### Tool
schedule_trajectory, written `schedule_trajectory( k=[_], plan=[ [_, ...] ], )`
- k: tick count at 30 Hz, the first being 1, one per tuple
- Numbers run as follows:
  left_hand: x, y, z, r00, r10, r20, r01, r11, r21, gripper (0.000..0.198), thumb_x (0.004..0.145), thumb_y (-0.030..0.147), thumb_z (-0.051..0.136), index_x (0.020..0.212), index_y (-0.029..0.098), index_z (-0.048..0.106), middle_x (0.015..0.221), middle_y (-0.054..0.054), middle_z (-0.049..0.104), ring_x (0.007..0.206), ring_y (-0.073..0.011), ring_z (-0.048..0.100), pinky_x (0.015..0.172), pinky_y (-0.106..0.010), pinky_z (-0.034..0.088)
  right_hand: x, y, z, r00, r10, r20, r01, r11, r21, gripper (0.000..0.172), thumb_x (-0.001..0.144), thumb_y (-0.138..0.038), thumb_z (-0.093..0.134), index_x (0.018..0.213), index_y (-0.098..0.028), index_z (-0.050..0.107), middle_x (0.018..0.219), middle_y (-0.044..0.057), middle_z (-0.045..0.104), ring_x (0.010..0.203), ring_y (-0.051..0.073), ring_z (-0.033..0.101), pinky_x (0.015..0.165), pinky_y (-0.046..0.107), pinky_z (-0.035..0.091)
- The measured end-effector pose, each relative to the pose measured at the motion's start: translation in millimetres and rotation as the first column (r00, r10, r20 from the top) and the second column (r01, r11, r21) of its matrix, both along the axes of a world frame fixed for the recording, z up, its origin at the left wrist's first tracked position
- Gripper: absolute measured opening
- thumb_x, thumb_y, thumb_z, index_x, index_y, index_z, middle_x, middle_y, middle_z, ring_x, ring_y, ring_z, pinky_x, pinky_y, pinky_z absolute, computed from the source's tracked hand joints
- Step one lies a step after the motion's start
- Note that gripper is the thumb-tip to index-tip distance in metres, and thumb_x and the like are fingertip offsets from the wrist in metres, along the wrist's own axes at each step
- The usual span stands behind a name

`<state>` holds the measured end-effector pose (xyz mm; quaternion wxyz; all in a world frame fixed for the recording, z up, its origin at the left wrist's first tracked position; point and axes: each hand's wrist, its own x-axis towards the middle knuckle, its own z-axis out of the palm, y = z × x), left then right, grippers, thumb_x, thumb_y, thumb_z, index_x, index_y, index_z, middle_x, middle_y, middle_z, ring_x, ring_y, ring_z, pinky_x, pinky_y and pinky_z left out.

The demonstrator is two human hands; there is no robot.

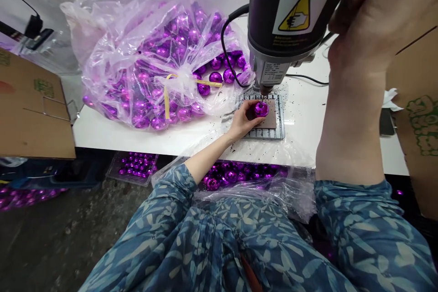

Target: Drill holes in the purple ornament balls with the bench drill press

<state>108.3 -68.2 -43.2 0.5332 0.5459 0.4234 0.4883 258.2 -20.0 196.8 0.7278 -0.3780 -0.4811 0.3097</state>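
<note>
My left hand (243,121) pinches a shiny purple ball (261,109) and holds it on a brown pad on the metal base plate (278,123) of a bench drill press (287,13). The drill bit (263,96) points down right above the ball. My right hand (372,9) is raised at the right side of the drill's grey head, fingers curled; what it grips is hidden behind the head.
A large clear plastic bag (150,54) full of purple balls lies on the white table (102,132) at the left. More purple balls fill a bag (239,175) on my lap and a tray (133,166) below. Cardboard boxes (30,105) flank both sides.
</note>
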Motion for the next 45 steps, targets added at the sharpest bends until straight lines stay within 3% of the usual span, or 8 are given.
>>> schedule_trajectory(
  k=[4, 9, 17, 26, 33, 39, 43, 45],
  plan=[
    [1.7, -1.9, 0.3, 1.000, 0.020, -0.003, -0.020, 1.000, 0.001, 0.049, 0.080, 0.020, 0.093, 0.122, 0.026, 0.068, 0.130, -0.007, 0.071, 0.137, -0.0288, 0.064, 0.131, -0.055, 0.043, -4.0, 9.0, 13.3, 0.989, -0.145, -0.016, 0.142, 0.984, -0.111, 0.047, 0.093, -0.010, 0.043, 0.057, -0.017, 0.014, 0.054, -0.002, 0.010, 0.041, -0.006, 0.022, 0.049, 0.011, 0.027],
    [2.3, -0.3, -1.4, 0.998, 0.035, 0.046, -0.035, 0.999, -0.006, 0.051, 0.077, 0.017, 0.095, 0.120, 0.024, 0.070, 0.125, -0.007, 0.073, 0.132, -0.0282, 0.066, 0.130, -0.052, 0.043, -9.6, 13.5, 2.0, 0.967, -0.204, -0.151, 0.219, 0.971, 0.091, 0.047, 0.102, -0.013, 0.032, 0.059, -0.023, 0.017, 0.048, -0.004, 0.005, 0.036, -0.001, 0.022, 0.044, 0.019, 0.021],
    [-2.1, 13.7, -28.4, 0.982, 0.013, -0.189, 0.032, 0.971, 0.236, 0.056, 0.086, 0.030, 0.090, 0.132, 0.023, 0.060, 0.132, -0.012, 0.073, 0.125, -0.0297, 0.071, 0.114, -0.053, 0.058, -7.8, -35.9, -48.9, 0.972, -0.226, -0.071, 0.234, 0.871, 0.431, 0.065, 0.084, -0.059, 0.061, 0.059, -0.013, 0.024, 0.047, -0.006, 0.030, 0.043, -0.006, 0.032, 0.053, 0.016, 0.024],
    [-4.8, 13.2, -31.0, 0.980, 0.013, -0.199, 0.046, 0.956, 0.288, 0.056, 0.087, 0.035, 0.090, 0.133, 0.025, 0.060, 0.134, -0.011, 0.071, 0.127, -0.0289, 0.070, 0.114, -0.051, 0.057, -0.9, -20.4, -102.8, 0.953, -0.261, -0.154, 0.297, 0.711, 0.637, 0.073, 0.097, -0.051, 0.063, 0.070, -0.015, 0.006, 0.047, -0.004, 0.003, 0.039, -0.002, 0.016, 0.041, 0.017, 0.016],
    [-4.3, 12.9, -28.8, 0.981, 0.007, -0.193, 0.052, 0.952, 0.301, 0.054, 0.087, 0.033, 0.089, 0.132, 0.024, 0.060, 0.130, -0.010, 0.073, 0.124, -0.0288, 0.071, 0.113, -0.051, 0.058, 9.6, -14.1, -132.4, 0.949, -0.297, -0.104, 0.285, 0.668, 0.688, 0.074, 0.097, -0.050, 0.062, 0.065, -0.014, 0.007, 0.043, -0.006, 0.001, 0.036, -0.002, 0.013, 0.042, 0.016, 0.022],
    [-4.0, 11.2, -26.2, 0.980, 0.020, -0.199, 0.037, 0.960, 0.276, 0.053, 0.087, 0.031, 0.090, 0.131, 0.025, 0.061, 0.131, -0.010, 0.073, 0.125, -0.0288, 0.072, 0.114, -0.054, 0.059, -3.9, -28.3, -83.3, 0.951, -0.299, -0.086, 0.291, 0.759, 0.583, 0.069, 0.099, -0.049, 0.058, 0.062, -0.010, 0.015, 0.046, -0.005, 0.020, 0.042, -0.007, 0.030, 0.049, 0.013, 0.023],
    [0.1, 12.2, -26.9, 0.976, 0.027, -0.216, 0.023, 0.973, 0.229, 0.054, 0.087, 0.031, 0.090, 0.131, 0.025, 0.060, 0.130, -0.011, 0.074, 0.124, -0.0289, 0.072, 0.113, -0.055, 0.060, -6.9, -16.3, -30.3, 0.968, -0.248, -0.047, 0.249, 0.901, 0.355, 0.071, 0.067, -0.074, 0.061, 0.061, -0.015, 0.023, 0.048, -0.006, 0.024, 0.041, -0.004, 0.031, 0.048, 0.019, 0.014],
    [1.7, 11.5, -25.0, 0.973, 0.053, -0.224, -0.001, 0.974, 0.228, 0.053, 0.086, 0.030, 0.090, 0.130, 0.025, 0.060, 0.128, -0.011, 0.074, 0.120, -0.0280, 0.073, 0.109, -0.054, 0.061, -6.1, -7.2, -14.6, 0.975, -0.217, -0.047, 0.221, 0.938, 0.266, 0.062, 0.072, -0.063, 0.065, 0.061, -0.020, 0.022, 0.048, -0.007, 0.017, 0.039, -0.001, 0.027, 0.046, 0.021, 0.015]
  ],
)
